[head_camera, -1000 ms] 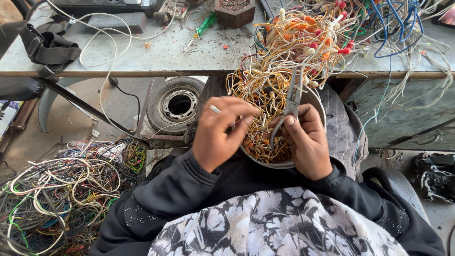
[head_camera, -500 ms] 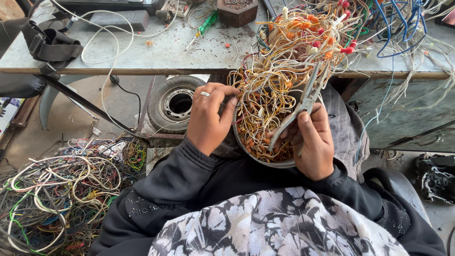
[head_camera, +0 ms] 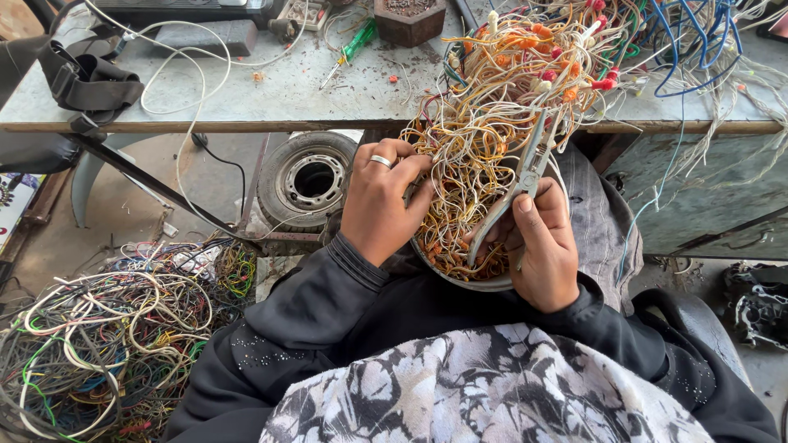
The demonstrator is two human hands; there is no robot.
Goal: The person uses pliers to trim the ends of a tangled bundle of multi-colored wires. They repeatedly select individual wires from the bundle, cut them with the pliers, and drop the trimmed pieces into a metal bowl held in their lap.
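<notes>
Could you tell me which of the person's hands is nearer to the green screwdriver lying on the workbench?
Left. The left hand lies below the green screwdriver; the right hand, holding pliers, sits farther right and lower.

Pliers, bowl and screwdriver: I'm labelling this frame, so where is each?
Pliers (head_camera: 525, 176), head view, on the metal jaws' pivot.
Bowl (head_camera: 484, 285), head view, on its near rim.
Screwdriver (head_camera: 359, 39), head view, on its green handle.

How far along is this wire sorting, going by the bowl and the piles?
Done: a heap of loose wires lies on the floor. In hand: the right hand holds pliers in the wire tangle, while the left hand grips it over the bowl. Left: most of the tangle looks uncut and still spills across the workbench.
</notes>
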